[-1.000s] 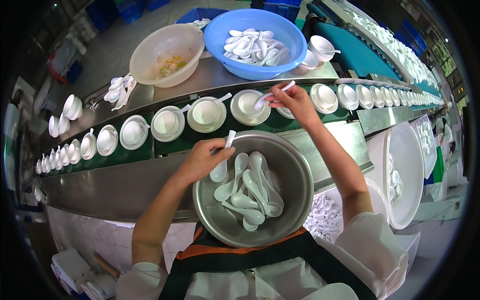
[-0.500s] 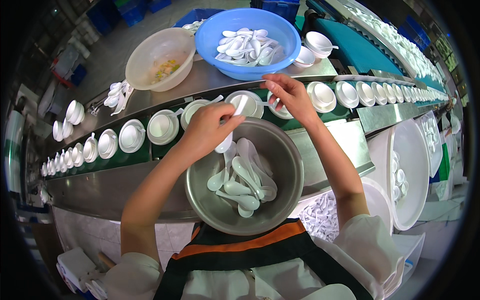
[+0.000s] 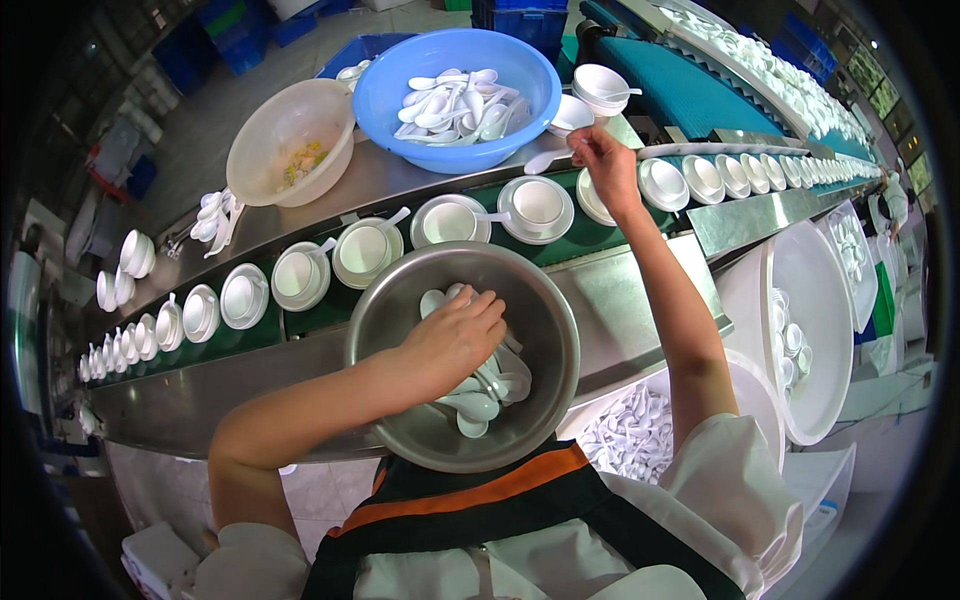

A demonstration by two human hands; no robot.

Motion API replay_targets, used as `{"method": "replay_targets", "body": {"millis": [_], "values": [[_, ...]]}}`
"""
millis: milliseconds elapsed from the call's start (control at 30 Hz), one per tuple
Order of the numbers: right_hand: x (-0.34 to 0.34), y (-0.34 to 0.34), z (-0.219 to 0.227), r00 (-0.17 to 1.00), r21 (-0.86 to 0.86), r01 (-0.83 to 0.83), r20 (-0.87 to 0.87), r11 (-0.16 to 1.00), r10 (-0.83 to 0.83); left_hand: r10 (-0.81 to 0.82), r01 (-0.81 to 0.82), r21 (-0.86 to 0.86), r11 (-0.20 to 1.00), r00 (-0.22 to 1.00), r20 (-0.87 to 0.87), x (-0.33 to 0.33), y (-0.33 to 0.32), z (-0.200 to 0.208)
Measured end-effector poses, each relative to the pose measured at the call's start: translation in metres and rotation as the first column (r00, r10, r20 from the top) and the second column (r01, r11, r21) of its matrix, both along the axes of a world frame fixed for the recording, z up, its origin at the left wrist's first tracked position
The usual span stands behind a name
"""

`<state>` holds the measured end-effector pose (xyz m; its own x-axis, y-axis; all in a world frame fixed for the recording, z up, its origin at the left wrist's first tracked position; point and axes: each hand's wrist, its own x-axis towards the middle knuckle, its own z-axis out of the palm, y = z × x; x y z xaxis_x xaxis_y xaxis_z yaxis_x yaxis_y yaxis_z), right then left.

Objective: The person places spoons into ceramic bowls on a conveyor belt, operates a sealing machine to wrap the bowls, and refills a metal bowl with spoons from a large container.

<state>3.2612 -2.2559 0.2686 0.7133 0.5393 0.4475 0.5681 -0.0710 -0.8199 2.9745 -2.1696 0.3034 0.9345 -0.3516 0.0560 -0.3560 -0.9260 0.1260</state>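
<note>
A long green conveyor belt carries a curving row of white ceramic cups on saucers past a big blue plastic basin of white spoons and a cream plastic bowl, with the round steel bowl of white ceramic spoons sitting just in front of the belt. The left hand lies inside that steel bowl, fingers curled down onto the spoons, while the right hand reaches over the belt, fingertips pinched on a white spoon beside a saucer. Half a second ago the left hand was up at the belt's cups; now it has dropped back into the bowl.
</note>
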Motion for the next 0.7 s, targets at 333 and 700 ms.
{"method": "replay_targets", "body": {"millis": [333,700], "values": [[-0.026,-0.003,-0.001,0.923,-0.189,-0.017,0.376,0.982,0.088,0.138,-0.220,-0.129,0.967,0.877,-0.460,-0.004,0.032,0.009],[-0.127,-0.031,0.048,0.667,-0.482,-0.612,0.111,0.627,0.737,0.170,-0.523,-0.558,0.645,0.810,-0.562,-0.007,0.045,0.031]]}}
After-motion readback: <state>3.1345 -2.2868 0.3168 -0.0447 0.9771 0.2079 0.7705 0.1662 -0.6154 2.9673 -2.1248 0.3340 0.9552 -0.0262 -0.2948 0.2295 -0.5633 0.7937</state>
